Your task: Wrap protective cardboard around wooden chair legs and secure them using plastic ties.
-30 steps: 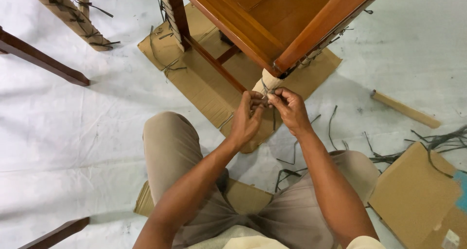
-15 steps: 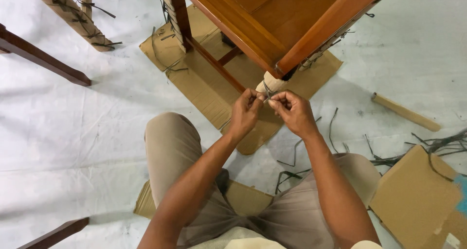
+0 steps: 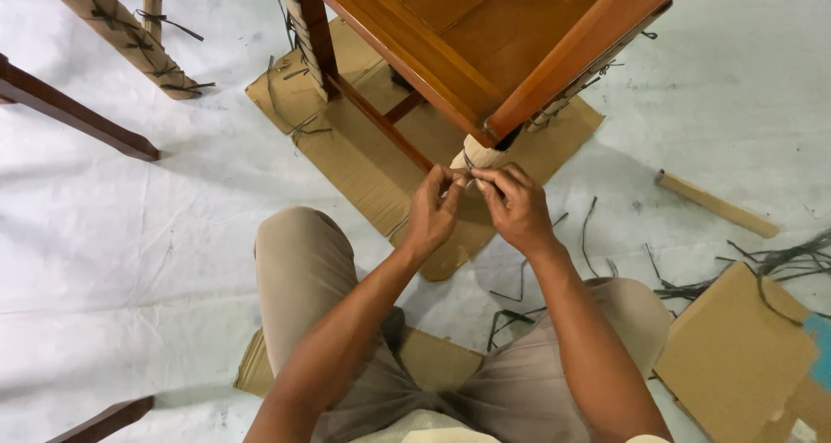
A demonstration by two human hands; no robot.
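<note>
Both our hands, left hand (image 3: pixel 433 209) and right hand (image 3: pixel 517 208), pinch a dark strap (image 3: pixel 468 162) around the wrapped chair leg (image 3: pixel 478 156) at centre frame; knot probably unfinished.

A brown wooden chair (image 3: pixel 485 36) is set on a flat sheet of brown cardboard (image 3: pixel 363 149). Its paper-wrapped front leg (image 3: pixel 479 155) is flanked by the left hand (image 3: pixel 433 211) and right hand (image 3: pixel 517 208) (fingertips meeting). A short wooden stick (image 3: pixel 717 203) is laid well to the right.
</note>
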